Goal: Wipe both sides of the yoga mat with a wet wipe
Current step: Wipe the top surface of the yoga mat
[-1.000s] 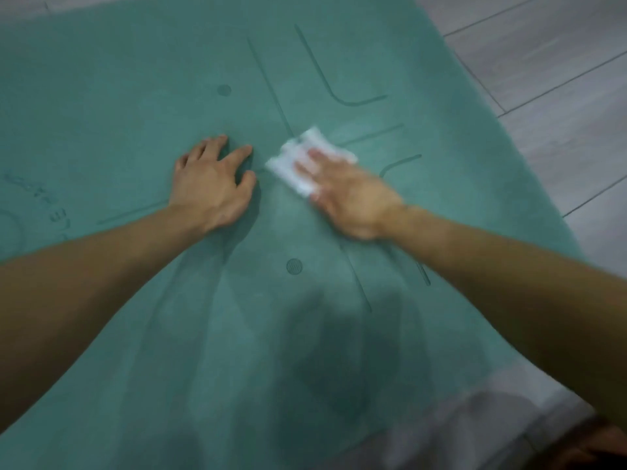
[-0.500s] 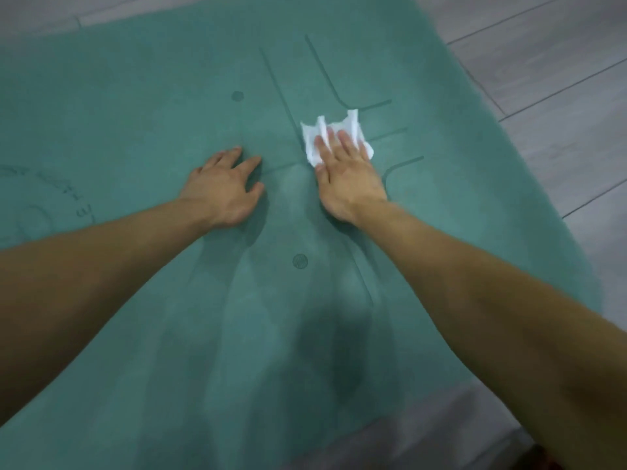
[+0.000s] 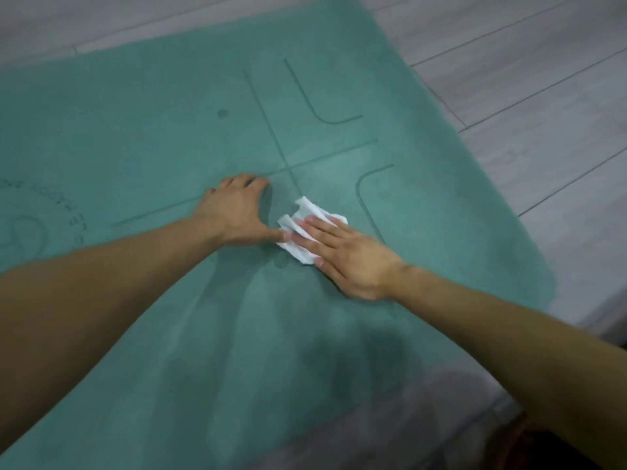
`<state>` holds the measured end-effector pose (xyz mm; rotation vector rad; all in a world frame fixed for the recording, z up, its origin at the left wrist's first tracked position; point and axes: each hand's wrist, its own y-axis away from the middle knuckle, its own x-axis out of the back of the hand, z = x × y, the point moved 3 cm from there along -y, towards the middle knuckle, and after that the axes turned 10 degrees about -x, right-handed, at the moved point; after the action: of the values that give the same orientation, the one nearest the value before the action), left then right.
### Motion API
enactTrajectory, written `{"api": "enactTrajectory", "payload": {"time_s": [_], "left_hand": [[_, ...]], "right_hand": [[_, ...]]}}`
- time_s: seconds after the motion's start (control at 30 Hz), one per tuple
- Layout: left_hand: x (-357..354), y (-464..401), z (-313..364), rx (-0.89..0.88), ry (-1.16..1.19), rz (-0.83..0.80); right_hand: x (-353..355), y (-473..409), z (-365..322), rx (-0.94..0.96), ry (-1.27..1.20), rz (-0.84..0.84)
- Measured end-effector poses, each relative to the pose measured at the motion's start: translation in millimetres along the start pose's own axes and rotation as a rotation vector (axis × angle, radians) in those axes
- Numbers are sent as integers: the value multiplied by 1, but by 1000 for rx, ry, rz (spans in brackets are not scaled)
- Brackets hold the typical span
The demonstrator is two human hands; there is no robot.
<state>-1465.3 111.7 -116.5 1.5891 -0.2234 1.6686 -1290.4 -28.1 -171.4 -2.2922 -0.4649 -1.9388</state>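
Your right hand [image 3: 353,262] lay flat on the white wet wipe [image 3: 307,232], fingers straight and close together, pressing it down onto the yoga mat [image 3: 152,137]; there was no grip around it, only the flat of the fingers bearing on the crumpled sheet. The wipe stuck out from under your fingertips toward the far side and toward your other hand, bunched into folds.

Your left hand [image 3: 234,212] rested palm down on the mat just beside the wipe, fingers a little bent with the tips planted on the surface, holding nothing. Its thumb reached toward the wipe and seemed to touch its near edge, or the tips of your right fingers; which of the two was hard to tell.

The teal mat lay spread on a grey plank floor [image 3: 529,106], its rounded corner at the right. Dark alignment lines crossed just beyond your left hand, with a small dot farther off and faint lettering at the left edge. Both forearms cast soft shadows on the near part of the mat.
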Motion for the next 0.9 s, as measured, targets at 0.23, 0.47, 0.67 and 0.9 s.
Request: {"api": "enactTrajectory", "payload": {"time_s": [0.23,0.47,0.67,0.9], "left_hand": [[-6,-11,18,20,-56,-161],[1,-10,33,33,-133,-112],[-1,-11,32,42,-130,-120],[-1,-7,30,31,-118,-93]], "right_hand": [[26,-28,109,-663,-88,86],[10,-12,68,-211,-52,-7],[17,-48,93,-620,-1,119],[29,-41,119,-409,-46,4]]}}
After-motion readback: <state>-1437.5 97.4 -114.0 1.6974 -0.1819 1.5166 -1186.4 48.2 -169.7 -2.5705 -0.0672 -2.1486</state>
